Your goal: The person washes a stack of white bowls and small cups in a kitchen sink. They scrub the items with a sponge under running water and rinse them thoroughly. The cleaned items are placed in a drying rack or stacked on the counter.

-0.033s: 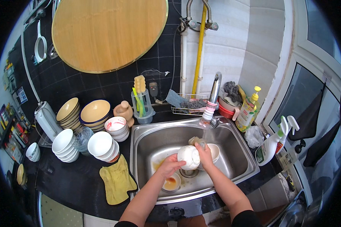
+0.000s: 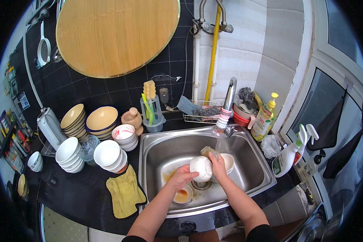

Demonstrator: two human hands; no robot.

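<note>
Over the steel sink [image 2: 248, 173], my left hand [image 2: 184, 175] grips a white bowl [image 2: 200, 169], its outer base turned up. My right hand [image 2: 218, 166] is closed round a tan scrubbing cloth [image 2: 207, 151] at the bowl's far right side. Behind the right wrist, another white bowl [image 2: 229, 162] sits in the basin, partly hidden. A small bowl [image 2: 183, 195] with orange-brown liquid rests below my left hand. Water seems to run from the faucet [image 2: 230, 94] just beyond my right hand.
Stacked white bowls [image 2: 106, 153], cream bowls [image 2: 102, 118] and a yellow cloth [image 2: 126, 192] lie left of the sink. A wire rack [image 2: 195, 117] stands behind it. Dish soap [image 2: 263, 119] and a spray bottle [image 2: 285, 160] stand at the right.
</note>
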